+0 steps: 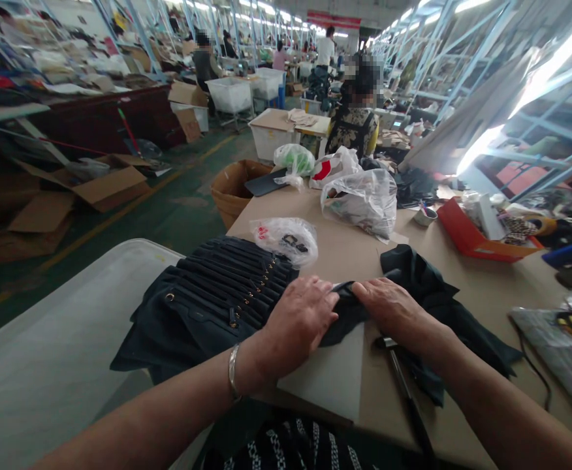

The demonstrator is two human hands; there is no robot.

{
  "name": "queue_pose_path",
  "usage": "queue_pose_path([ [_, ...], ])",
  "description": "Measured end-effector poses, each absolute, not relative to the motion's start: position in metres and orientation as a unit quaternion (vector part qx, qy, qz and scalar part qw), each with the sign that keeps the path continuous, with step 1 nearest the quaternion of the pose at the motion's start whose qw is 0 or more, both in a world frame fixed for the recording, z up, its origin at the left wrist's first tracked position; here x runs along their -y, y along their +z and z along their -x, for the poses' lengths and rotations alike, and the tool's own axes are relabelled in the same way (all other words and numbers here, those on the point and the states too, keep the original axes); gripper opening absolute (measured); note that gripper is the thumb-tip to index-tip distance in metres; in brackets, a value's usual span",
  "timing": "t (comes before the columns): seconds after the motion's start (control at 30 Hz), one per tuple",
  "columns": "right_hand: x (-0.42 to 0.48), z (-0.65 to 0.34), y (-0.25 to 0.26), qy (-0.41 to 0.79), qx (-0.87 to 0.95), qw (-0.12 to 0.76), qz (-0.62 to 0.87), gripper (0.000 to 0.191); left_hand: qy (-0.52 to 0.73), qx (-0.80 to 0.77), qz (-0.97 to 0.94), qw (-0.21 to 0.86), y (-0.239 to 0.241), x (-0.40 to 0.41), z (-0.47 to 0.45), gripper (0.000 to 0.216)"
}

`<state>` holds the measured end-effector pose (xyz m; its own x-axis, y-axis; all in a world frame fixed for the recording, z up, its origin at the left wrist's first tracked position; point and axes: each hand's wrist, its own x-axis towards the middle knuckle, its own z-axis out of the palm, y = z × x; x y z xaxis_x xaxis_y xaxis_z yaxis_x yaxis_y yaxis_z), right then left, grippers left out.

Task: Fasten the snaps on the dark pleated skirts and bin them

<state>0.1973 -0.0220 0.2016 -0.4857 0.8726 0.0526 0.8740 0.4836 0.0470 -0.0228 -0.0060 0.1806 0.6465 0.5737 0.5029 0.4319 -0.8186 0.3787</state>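
My left hand (300, 318) and my right hand (390, 307) both rest on a piece of dark fabric (428, 287) at the near edge of the brown worktable (345, 248). Their fingertips pinch a fold of the fabric between them, over a pale flat board (332, 378). A silver bracelet (233, 371) is on my left wrist. To the left lies a stack of dark pleated pieces with small metal rivets (217, 294). A hammer (403, 385) lies on the table under my right forearm.
Clear plastic bags (286, 238) (362, 199) sit further back on the table, with a red tray (472, 238) at the right. A pale plastic bin (55, 339) stands at the left. A cardboard drum (234, 189) and a seated person (354, 124) are beyond.
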Motion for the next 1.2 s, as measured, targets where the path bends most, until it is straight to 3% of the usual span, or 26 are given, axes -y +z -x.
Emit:
queue_pose_path([
  [0.13, 0.039, -0.177, 0.214, 0.005, 0.858, 0.034, 0.513, 0.011, 0.233, -0.252, -0.937, 0.059, 0.174, 0.014, 0.016, 0.032],
  [0.33, 0.072, -0.164, 0.194, 0.099, 0.825, 0.105, 0.546, 0.012, 0.073, -0.281, -0.93, 0.224, 0.159, 0.001, 0.03, 0.013],
  [0.47, 0.086, -0.179, 0.173, 0.171, 0.799, 0.061, 0.574, 0.035, -0.044, -0.297, -0.914, 0.273, 0.159, -0.012, 0.045, 0.016],
  [0.57, 0.08, -0.196, 0.141, 0.247, 0.77, 0.033, 0.587, 0.034, -0.12, -0.293, -0.904, 0.287, 0.148, -0.031, 0.044, 0.015],
  [0.63, 0.068, -0.202, 0.109, 0.24, 0.758, 0.019, 0.606, 0.029, -0.149, -0.308, -0.909, 0.237, 0.133, -0.043, 0.035, 0.015],
  [0.73, 0.042, -0.197, 0.059, 0.189, 0.74, 0.006, 0.646, 0.022, -0.112, -0.318, -0.937, 0.088, 0.099, -0.044, 0.013, 0.022],
  [0.8, 0.029, -0.19, 0.036, 0.17, 0.732, 0.013, 0.66, 0.02, -0.081, -0.289, -0.953, 0.045, 0.071, -0.032, 0.002, 0.035],
  [0.93, 0.03, -0.2, 0.028, 0.125, 0.719, 0.056, 0.681, 0.025, -0.077, -0.281, -0.956, 0.041, 0.017, -0.007, -0.001, 0.062],
  [1.07, 0.08, -0.26, 0.039, 0.06, 0.625, 0.108, 0.771, 0.026, -0.036, -0.287, -0.956, 0.055, -0.009, -0.007, 0.006, 0.066],
  [1.2, 0.142, -0.316, 0.028, 0.046, 0.537, 0.099, 0.837, 0.018, -0.028, -0.293, -0.953, 0.072, -0.012, -0.02, 0.002, 0.069],
])
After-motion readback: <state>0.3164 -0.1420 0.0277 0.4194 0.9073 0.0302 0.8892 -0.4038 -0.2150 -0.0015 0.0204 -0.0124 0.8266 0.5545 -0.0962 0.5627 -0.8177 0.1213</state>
